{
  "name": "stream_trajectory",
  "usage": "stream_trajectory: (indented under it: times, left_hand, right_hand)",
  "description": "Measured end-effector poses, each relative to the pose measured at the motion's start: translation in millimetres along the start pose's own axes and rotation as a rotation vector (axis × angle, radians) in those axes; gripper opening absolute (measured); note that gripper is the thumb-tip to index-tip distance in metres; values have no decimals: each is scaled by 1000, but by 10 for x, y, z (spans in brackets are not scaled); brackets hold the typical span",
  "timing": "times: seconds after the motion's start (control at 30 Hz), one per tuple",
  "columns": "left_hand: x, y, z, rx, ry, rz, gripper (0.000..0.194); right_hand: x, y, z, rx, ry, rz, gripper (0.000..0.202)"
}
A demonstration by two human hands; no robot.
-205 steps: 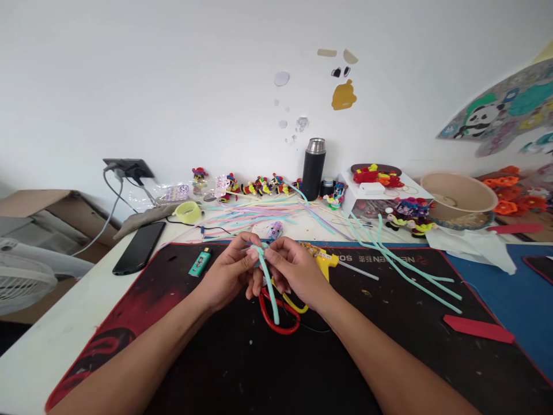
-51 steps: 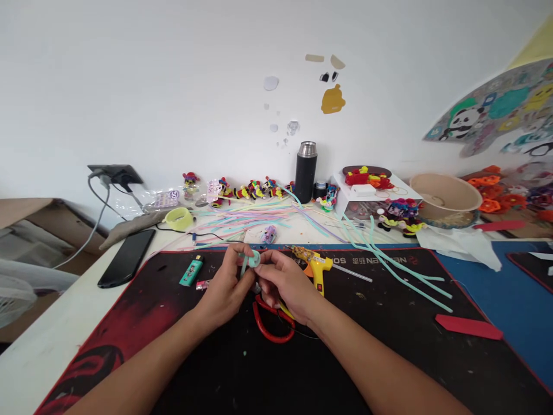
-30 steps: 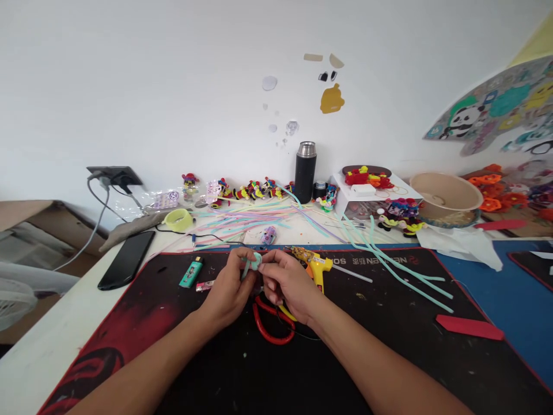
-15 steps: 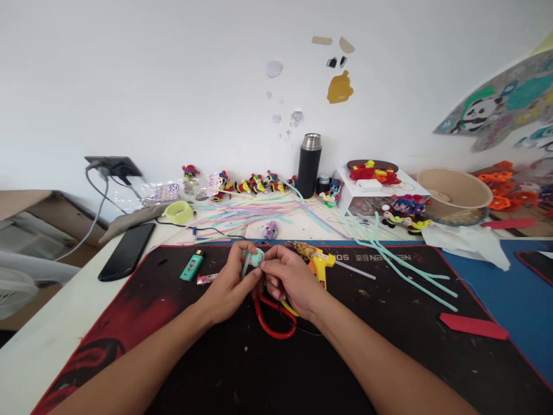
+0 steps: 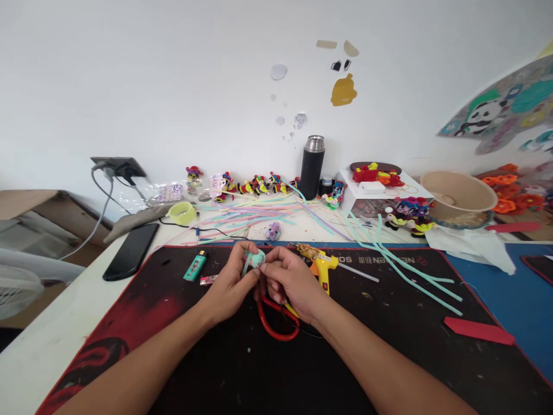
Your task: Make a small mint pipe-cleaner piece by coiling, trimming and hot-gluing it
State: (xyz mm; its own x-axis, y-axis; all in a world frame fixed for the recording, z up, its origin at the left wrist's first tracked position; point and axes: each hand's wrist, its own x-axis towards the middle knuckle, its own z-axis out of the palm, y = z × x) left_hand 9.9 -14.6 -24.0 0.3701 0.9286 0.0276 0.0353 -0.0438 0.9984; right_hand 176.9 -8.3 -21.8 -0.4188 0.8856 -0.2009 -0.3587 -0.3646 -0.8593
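Observation:
Over the black desk mat, my left hand [image 5: 233,285] pinches a small mint-green pipe cleaner piece [image 5: 258,258], curled round with a bit of pink beside it. A mint strand hangs down between its fingers. My right hand [image 5: 291,282] meets it from the other side, thumb and forefinger closed on the edge of the same piece. Fingertips hide part of the curl. Below the hands lie scissors [image 5: 276,336] with red loop handles, their blades out of sight. A yellow glue gun [image 5: 324,268] with a clear glue stick rests just right of my right hand.
Left of the hands are a teal lighter [image 5: 196,267], a pink lighter [image 5: 208,280] and a phone [image 5: 131,252]. Loose mint pipe cleaners [image 5: 406,268] lie at right, near a red strip [image 5: 478,331]. Behind stand a black thermos [image 5: 311,170] and several small figures [image 5: 259,185].
The whole view has shifted slightly, so things sit a little further right and lower. Both hands keep their grip on the mint pipe cleaner piece, with hardly any finger movement.

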Motion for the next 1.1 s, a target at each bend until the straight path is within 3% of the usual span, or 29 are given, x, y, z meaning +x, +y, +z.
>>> stream_trajectory:
  times: [1.1]
  left_hand:
    - [5,-15,-3,-138,-28,-16,22]
  right_hand:
    - [-28,9,33,24,-31,-29,36]
